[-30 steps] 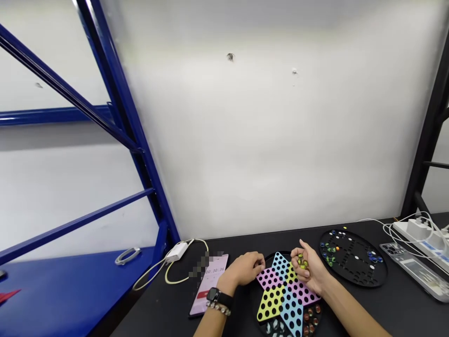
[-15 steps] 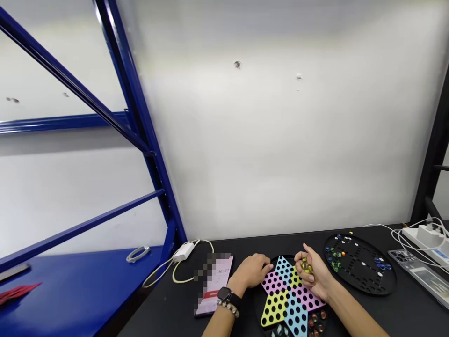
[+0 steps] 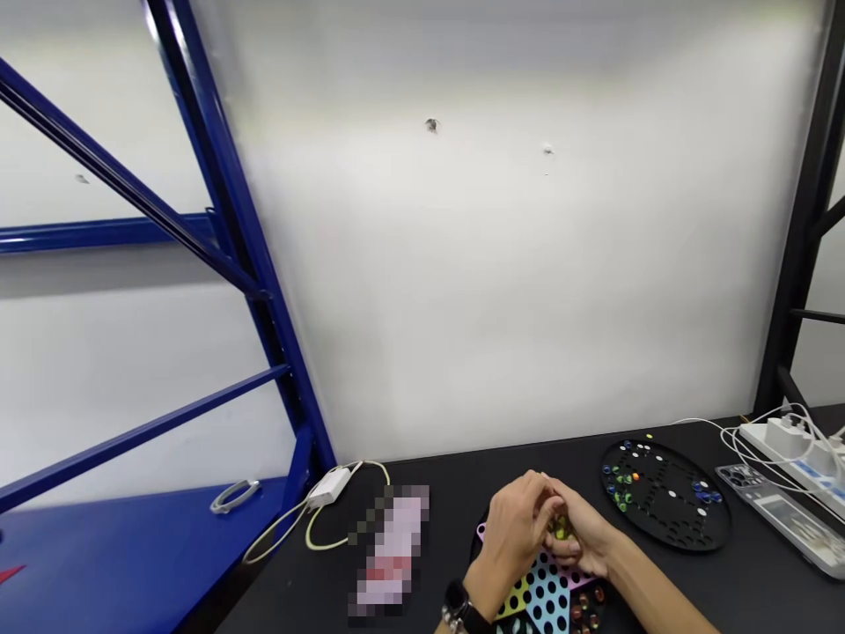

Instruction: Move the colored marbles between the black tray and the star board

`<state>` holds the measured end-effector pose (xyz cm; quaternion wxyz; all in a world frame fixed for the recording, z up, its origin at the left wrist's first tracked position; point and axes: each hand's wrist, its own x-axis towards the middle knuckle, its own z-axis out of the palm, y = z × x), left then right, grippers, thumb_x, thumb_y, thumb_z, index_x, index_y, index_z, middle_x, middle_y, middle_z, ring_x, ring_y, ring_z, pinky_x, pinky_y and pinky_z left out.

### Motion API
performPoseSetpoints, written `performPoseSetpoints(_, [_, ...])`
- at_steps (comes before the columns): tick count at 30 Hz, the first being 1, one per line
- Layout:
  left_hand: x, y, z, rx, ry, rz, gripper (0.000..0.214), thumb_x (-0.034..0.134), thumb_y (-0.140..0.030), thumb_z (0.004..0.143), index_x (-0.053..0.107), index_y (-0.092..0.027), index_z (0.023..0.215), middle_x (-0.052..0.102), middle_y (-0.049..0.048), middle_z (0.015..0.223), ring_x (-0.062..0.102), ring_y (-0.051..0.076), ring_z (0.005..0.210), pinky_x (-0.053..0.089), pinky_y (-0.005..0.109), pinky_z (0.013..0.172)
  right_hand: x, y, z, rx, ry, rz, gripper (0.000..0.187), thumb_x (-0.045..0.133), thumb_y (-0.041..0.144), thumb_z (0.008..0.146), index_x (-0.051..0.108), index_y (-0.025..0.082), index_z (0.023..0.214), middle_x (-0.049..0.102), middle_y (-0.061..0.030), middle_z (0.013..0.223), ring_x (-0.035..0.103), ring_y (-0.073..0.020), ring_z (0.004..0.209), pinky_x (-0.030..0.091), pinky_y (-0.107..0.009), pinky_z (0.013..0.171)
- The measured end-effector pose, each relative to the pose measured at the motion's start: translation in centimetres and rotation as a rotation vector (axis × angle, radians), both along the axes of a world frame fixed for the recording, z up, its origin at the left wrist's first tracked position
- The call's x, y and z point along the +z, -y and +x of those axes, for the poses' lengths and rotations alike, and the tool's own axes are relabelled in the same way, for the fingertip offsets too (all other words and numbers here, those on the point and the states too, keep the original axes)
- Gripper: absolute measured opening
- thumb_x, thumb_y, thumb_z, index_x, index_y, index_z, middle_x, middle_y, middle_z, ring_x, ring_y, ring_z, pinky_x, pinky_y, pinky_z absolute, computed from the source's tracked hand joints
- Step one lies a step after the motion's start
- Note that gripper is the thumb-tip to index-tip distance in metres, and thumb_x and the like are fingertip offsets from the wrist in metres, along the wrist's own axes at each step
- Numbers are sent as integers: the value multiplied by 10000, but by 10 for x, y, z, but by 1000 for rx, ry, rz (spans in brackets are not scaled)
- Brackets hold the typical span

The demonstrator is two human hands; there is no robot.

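Observation:
Cupped in my right hand point(image 3: 581, 533) are several yellow-green marbles point(image 3: 562, 527). My left hand point(image 3: 518, 519) meets it from the left, its fingers bent down against the right fingertips. What the left fingers pinch, if anything, is hidden. Both hands are above a star-shaped Chinese checkers board point(image 3: 547, 594) with pink, yellow and blue holed sections, and they cover its upper part. Reddish marbles point(image 3: 584, 608) lie in the black rim at the board's lower right. Clear-white marbles point(image 3: 515, 626) show at its bottom edge.
A round black tray point(image 3: 679, 519) with green and blue marbles lies to the right. Beyond it are a clear plastic case point(image 3: 785, 519) and a power strip point(image 3: 785, 440) with tangled white cables. On the left are a partly pixelated phone point(image 3: 396, 546) and a white adapter point(image 3: 330, 486) with its cable.
My left hand has moved right and up from the board's left edge to meet my right hand. The right hand still holds the marbles. The view has shifted slightly right.

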<state>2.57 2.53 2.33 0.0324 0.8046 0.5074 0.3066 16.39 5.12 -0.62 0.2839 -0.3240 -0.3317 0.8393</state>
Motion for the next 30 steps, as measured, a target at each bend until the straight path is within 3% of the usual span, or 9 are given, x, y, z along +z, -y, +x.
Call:
performPoseSetpoints(6, [11, 9, -6, -18, 7, -115, 260, 484, -447, 948, 581, -262, 1101, 621, 66, 1133, 589, 257, 1003, 460, 367, 870, -5, -14, 17, -309, 200, 378, 440, 625, 604, 806, 443, 225, 673, 400, 102, 494, 180, -27, 341, 116, -198, 365])
performPoseSetpoints(9, [10, 4, -24, 3, -20, -272, 350, 522, -554, 898, 578, -275, 1104, 605, 56, 1141, 569, 274, 1054, 432, 416, 953, -7, -30, 47, -525, 555, 644, 430, 595, 515, 853, 370, 236, 615, 360, 77, 502, 293, -78, 421, 214, -237, 447])
performPoseSetpoints(11, [7, -1, -36, -26, -72, -387, 479, 597, -648, 807, 578, -287, 1121, 580, 47, 1170, 544, 287, 1098, 407, 449, 1000, -9, -38, 72, -643, 1015, 834, 352, 530, 418, 907, 404, 234, 634, 451, 30, 567, 433, -131, 529, 269, -265, 530])
performPoseSetpoints(13, [3, -5, -45, -91, -125, -480, 697, 697, -706, 668, 549, -302, 1217, 530, 56, 1248, 500, 316, 1170, 370, 483, 1047, -14, -43, 94, -606, 1442, 888, 279, 447, 366, 946, 480, 234, 703, 560, -25, 692, 538, -185, 640, 297, -295, 588])
performPoseSetpoints(16, [-1, -8, -52, -185, -151, -522, 914, 768, -690, 566, 472, -334, 1354, 452, 78, 1363, 422, 361, 1261, 300, 528, 1095, -23, -47, 116, -464, 1728, 883, 216, 402, 312, 959, 563, 223, 845, 626, -79, 902, 612, -218, 756, 332, -311, 630])
performPoseSetpoints(19, [-3, -9, -52, -169, -130, -471, 932, 793, -655, 552, 478, -324, 1364, 438, 87, 1380, 409, 372, 1259, 322, 512, 1072, -30, -47, 120, -399, 1821, 920, 204, 406, 270, 947, 601, 213, 935, 626, -106, 994, 622, -252, 872, 369, -328, 673])
performPoseSetpoints(23, [-4, -15, -55, 51, -143, -354, 760, 796, -578, 615, 542, -288, 1270, 494, 75, 1289, 462, 318, 1199, 379, 432, 998, -28, -44, 106, -482, 1852, 1008, 239, 432, 319, 938, 620, 209, 1036, 617, -137, 1092, 549, -328, 1046, 393, -420, 778])
performPoseSetpoints(26, [-6, -21, -63, 232, -173, -260, 534, 732, -538, 728, 581, -276, 1169, 548, 54, 1203, 517, 278, 1141, 396, 374, 932, -19, -35, 83, -489, 1634, 1147, 293, 445, 410, 937, 602, 224, 1100, 604, -121, 1172, 513, -316, 1106, 375, -460, 868])
performPoseSetpoints(30, [-12, -28, -74, 384, -157, -242, 329, 632, -495, 843, 593, -244, 1053, 597, 29, 1087, 607, 217, 1008, 423, 297, 794, -11, -17, 50, -255, 1260, 1281, 264, 484, 470, 911, 609, 269, 1026, 621, -58, 1129, 530, -264, 1073, 356, -419, 909])
